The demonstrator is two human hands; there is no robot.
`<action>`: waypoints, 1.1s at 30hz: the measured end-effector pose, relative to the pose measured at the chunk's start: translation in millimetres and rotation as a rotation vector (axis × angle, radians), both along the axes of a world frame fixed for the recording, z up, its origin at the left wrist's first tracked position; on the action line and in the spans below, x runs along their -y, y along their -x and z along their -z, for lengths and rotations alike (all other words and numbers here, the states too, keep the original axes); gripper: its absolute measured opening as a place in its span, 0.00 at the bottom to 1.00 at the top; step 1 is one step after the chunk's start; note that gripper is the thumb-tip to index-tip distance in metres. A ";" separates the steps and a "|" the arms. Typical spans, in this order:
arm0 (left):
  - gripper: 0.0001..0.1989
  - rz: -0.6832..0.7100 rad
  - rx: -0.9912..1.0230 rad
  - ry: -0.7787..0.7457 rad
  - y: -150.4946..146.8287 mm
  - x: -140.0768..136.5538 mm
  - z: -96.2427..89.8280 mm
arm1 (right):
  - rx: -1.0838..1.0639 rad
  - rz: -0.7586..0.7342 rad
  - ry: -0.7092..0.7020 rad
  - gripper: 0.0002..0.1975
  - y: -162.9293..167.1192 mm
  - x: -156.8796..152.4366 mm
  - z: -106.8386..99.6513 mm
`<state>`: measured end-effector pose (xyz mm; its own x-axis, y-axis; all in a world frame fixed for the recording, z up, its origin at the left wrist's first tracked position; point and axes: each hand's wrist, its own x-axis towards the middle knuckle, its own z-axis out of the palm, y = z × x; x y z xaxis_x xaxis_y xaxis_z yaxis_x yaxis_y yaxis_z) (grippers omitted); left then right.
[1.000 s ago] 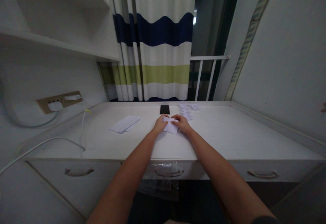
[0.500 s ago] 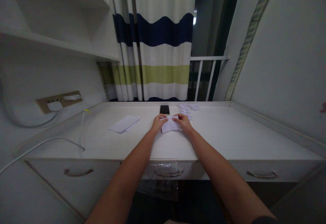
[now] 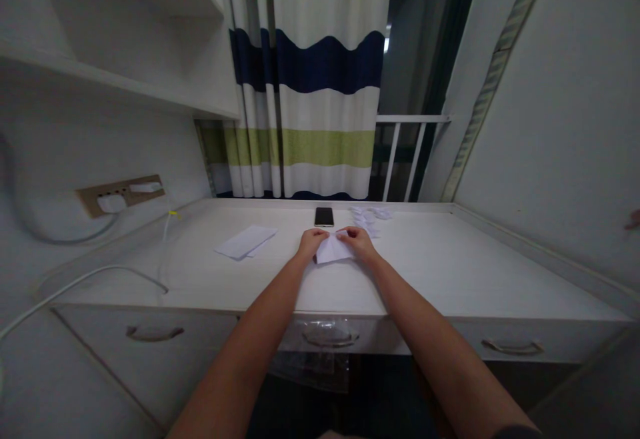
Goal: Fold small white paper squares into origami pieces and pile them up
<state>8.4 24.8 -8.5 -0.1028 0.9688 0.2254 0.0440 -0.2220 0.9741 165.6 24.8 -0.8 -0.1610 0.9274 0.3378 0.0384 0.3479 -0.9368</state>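
The folded sheet of paper (image 3: 334, 252) is in front of you, low over the desk (image 3: 450, 266), held between your two hands. Your left hand (image 3: 310, 243) pinches it near its upper left part, thumb and fingers closed on the edge, and your right hand (image 3: 358, 240) grips the upper right side the same way; the hands are close together but apart, with the paper bridging them. Whether its lower edge touches the desk, you cannot tell from this view. It looks light and thin, likely soft enough to bend under a fingertip yet crisp along a crease, and it would probably tear or wrinkle if pulled hard; the edges near your thumbs seem the best places to take hold, with a light pinch. Just beyond your hands, roughly between them, lies a dark phone (image 3: 324, 216). Past your right hand, close by, sits a cluster of small folded paper pieces (image 3: 364, 221). Well out to the left of your left hand, flat paper sheets (image 3: 245, 242) overlap. You can read no brand, label or writing on the papers or the phone.
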 end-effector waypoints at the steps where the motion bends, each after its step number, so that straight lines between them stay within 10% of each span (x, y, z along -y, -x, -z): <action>1: 0.05 0.002 0.000 0.007 0.2 0.2 0.3 | 0.011 0.007 -0.003 0.18 0.0 0.3 -0.1; 22: 0.06 -0.042 -0.073 -0.006 4.3 -0.5 2.7 | 0.290 0.170 -0.282 0.10 7.4 3.2 2.6; 33: 0.07 -0.024 0.050 0.003 11.2 -0.5 5.1 | 0.785 0.151 -0.613 0.14 15.7 25.9 -2.8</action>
<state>-2.8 25.2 -13.6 -0.1368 0.9667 0.2164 0.0007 -0.2183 0.9759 150.0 -1.1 2.0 -0.4376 0.6585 0.6123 0.6514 0.7016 -0.2890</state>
